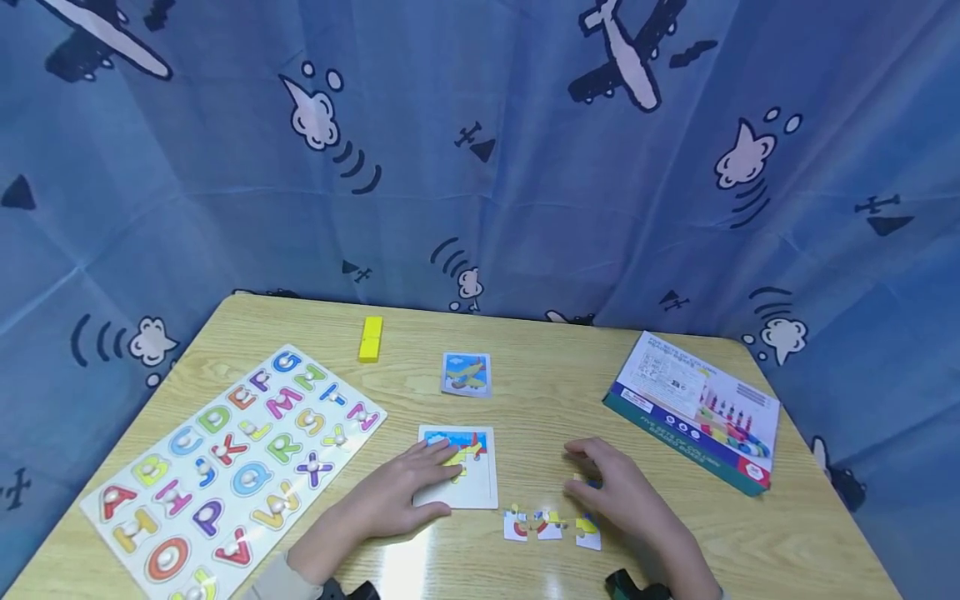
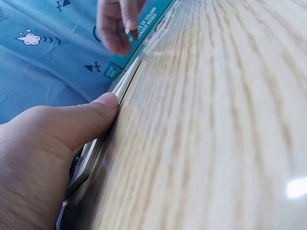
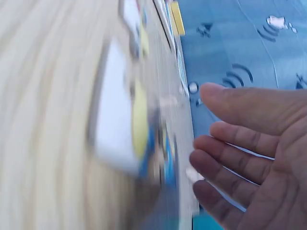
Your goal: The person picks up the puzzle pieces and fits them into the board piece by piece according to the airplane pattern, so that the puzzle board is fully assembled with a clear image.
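Observation:
My left hand [image 1: 405,492] lies with extended fingers over the left part of a white-framed puzzle board [image 1: 480,492], partly hiding its airplane picture. In the left wrist view, the thumb [image 2: 96,117] touches the board's edge. My right hand [image 1: 618,492] hovers to the right of the board, fingers loosely bent and apart, with nothing between them in the right wrist view. Beside it on the table are loose jigsaw pieces: one with yellow and blue [image 1: 588,533], one with a red curve [image 1: 550,527] and another at the left [image 1: 515,527]. A further piece is partly hidden behind the right hand.
Behind the board lies a small airplane picture card [image 1: 467,374]. A white alphabet board [image 1: 247,450] with knobbed letters covers the table's left side. Yellow blocks [image 1: 371,339] sit at the back, and a beaded-boxes carton [image 1: 693,408] at the right. A blue curtain [image 1: 480,167] hangs behind.

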Available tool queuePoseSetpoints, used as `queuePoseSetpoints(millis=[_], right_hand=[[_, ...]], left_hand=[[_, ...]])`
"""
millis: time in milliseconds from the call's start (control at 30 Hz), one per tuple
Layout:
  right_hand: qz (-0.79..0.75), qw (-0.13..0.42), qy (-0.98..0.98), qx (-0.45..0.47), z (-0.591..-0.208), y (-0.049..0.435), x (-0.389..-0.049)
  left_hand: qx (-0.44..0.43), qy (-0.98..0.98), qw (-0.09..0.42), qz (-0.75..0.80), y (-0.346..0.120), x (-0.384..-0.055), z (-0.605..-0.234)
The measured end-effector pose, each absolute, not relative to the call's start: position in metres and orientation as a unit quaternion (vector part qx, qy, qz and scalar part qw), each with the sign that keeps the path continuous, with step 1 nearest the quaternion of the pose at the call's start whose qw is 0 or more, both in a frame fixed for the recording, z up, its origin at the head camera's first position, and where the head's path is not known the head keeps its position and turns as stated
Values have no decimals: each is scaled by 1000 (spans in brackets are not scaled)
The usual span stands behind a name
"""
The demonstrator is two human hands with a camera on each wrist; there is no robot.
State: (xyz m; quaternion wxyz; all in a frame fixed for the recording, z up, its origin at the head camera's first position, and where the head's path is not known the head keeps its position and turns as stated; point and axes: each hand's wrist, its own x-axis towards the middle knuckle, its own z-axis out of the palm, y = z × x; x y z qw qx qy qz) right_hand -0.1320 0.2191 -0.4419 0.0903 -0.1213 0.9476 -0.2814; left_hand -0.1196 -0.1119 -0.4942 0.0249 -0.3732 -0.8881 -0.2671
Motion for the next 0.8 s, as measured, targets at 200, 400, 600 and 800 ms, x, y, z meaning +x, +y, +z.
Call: queuePoseSetpoints(millis=[200, 400, 600, 800], right_hand=[[-269, 95, 951, -114, -444, 247, -127], [-285, 95, 945, -129, -450, 258, -126], [-308, 64, 935, -162, -460, 261, -125], [-331, 52, 930, -153, -467, 262, -124]], left_hand=[[-372, -888, 15, -269, -112, -119, -494], [-368, -888, 9, -276, -113, -120, -493], [-369, -887, 10, -277, -113, -120, -493], [-374, -886, 16, -274, -113, -120, -493]])
